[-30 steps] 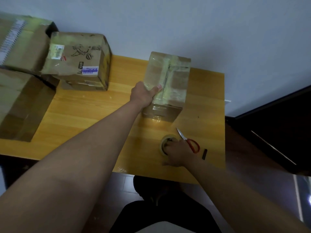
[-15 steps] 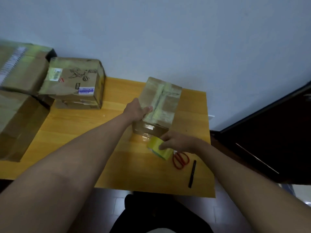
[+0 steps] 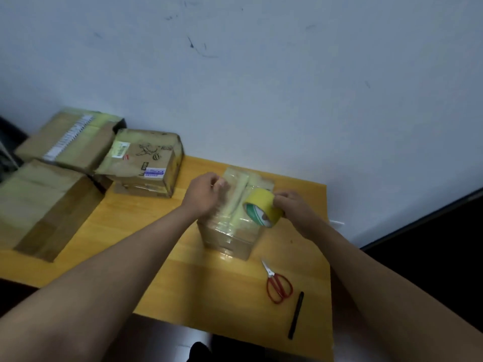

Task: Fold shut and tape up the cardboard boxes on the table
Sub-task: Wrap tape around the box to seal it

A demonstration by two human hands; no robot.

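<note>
Wooden table point(image 3: 209, 283) against pale scuffed wall point(image 3: 261, 74), dark floor point(image 3: 431, 257) beside.

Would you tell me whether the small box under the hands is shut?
Shut: the small box has its top flaps flat under tape strips.

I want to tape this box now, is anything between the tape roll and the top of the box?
Nothing visible. The right hand holds the yellow tape roll directly over the small box; the left hand rests at the box's left edge, beside the seam. The scissors lie clear on the table.
</note>
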